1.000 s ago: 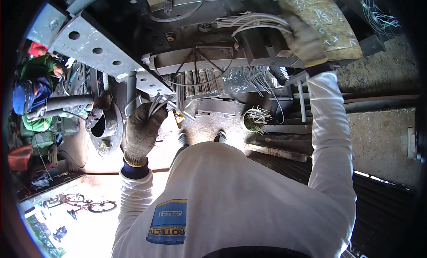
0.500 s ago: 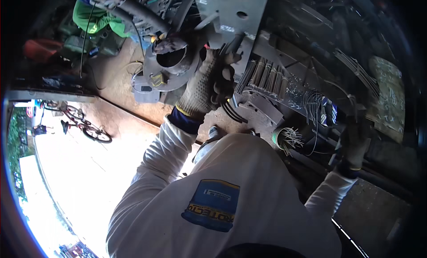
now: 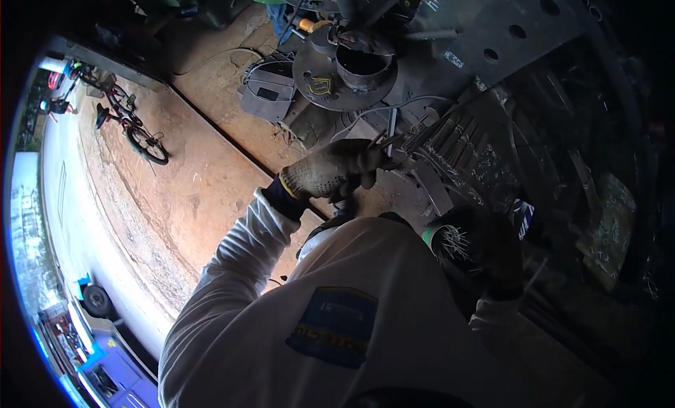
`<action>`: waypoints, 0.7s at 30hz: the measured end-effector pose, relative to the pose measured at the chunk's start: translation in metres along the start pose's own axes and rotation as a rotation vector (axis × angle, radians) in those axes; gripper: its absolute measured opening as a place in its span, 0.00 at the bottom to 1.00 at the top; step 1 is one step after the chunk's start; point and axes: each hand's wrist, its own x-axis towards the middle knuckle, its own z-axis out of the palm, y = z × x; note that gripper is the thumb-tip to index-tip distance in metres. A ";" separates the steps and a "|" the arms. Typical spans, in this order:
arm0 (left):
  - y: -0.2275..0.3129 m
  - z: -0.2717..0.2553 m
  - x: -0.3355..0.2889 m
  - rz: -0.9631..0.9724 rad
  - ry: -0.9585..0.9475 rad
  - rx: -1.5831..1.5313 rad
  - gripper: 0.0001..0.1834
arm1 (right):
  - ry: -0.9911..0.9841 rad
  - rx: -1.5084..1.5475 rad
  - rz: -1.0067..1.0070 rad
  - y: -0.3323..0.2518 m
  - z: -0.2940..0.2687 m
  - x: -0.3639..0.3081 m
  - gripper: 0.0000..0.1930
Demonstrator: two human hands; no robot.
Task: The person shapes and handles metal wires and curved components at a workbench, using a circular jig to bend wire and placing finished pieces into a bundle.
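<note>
My left hand [image 3: 337,170], in a grey knitted glove with a yellow cuff edge, is held out in front of my body. Its fingers are curled closed around something dark that I cannot make out; thin dark pieces stick out by the fingertips. Beyond it lie bundles of metal rods [image 3: 460,144]. My right hand [image 3: 500,260], also gloved, is low on the right in deep shadow, and its fingers are hard to see. Close to its left stands a round container [image 3: 430,238] with a green side, full of thin pale rods [image 3: 453,243].
A round metal flange [image 3: 320,63] with a short pipe [image 3: 362,74] stands ahead. Beside it lies a grey welding mask [image 3: 268,93]. A steel plate with holes [image 3: 474,39] reaches to the upper right. A bicycle [image 3: 133,127] stands outside at left, a distant person [image 3: 60,106] beyond it.
My view has turned, and the flange now appears farther right. My left hand has drawn back from the steel plate. My right hand has come in toward the rod container, into darker shadow.
</note>
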 end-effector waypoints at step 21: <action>-0.238 -0.020 -0.219 -0.403 0.974 -0.105 0.14 | -0.363 0.921 0.271 -0.037 0.157 0.043 0.12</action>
